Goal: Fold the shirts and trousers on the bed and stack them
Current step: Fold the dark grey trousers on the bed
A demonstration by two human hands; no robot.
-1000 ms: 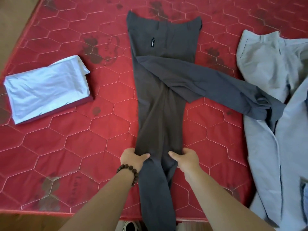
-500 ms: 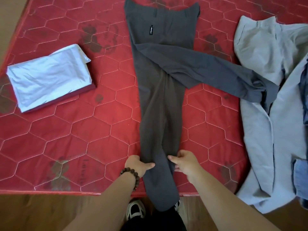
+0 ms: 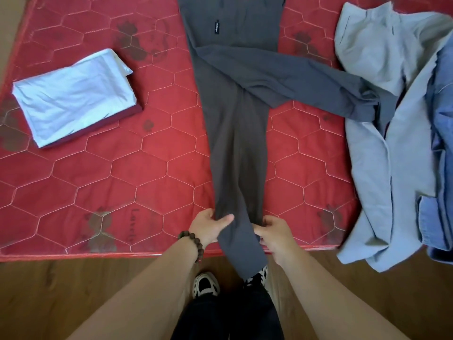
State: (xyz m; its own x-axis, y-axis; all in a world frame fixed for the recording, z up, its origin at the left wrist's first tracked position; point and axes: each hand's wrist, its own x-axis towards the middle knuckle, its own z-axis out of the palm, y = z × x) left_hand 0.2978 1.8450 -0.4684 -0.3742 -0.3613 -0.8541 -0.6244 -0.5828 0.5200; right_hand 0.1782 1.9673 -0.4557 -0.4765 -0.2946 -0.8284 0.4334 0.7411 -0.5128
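Note:
Dark grey trousers (image 3: 235, 133) lie lengthwise down the middle of the red quilted bed (image 3: 98, 182), waistband at the far end. One leg runs straight toward me and hangs over the near edge; the other is flung right across a pale grey garment (image 3: 392, 148). My left hand (image 3: 208, 224) pinches the left edge of the near leg and my right hand (image 3: 274, 231) grips its right edge, both near the bed's front edge. A folded white shirt on a folded maroon piece (image 3: 73, 99) sits at the left.
Blue denim clothing (image 3: 441, 168) lies under and beside the pale grey garment at the far right, spilling over the bed's edge. Wooden floor (image 3: 73, 290) runs along the near side, with my shoes (image 3: 206, 283) just under the hanging trouser leg.
My view has pulled back from the bed, so the floor and my shoes now show. Both hands slid down the trouser leg toward its cuff, keeping their grip.

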